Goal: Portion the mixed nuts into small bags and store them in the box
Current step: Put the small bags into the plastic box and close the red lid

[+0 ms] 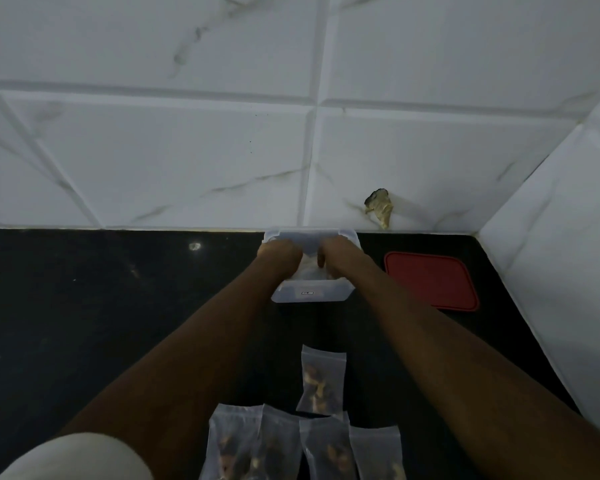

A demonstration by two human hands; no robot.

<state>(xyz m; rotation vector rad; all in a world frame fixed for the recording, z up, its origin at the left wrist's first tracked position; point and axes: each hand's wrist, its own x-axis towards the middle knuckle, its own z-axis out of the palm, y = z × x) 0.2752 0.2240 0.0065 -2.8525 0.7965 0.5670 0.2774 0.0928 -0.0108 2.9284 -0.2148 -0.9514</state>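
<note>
Now left hand (pixel 280 253) and right hand (pixel 334 251) grip a bag (pixel 309 269) at the box (pixel 312 296).

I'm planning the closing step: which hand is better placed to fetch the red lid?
Right hand: the red lid lies just right of the box; the left hand would have to cross over. Both grip a bag.

Arms outstretched, left hand (pixel 280 253) beside right hand (pixel 330 255)
</note>
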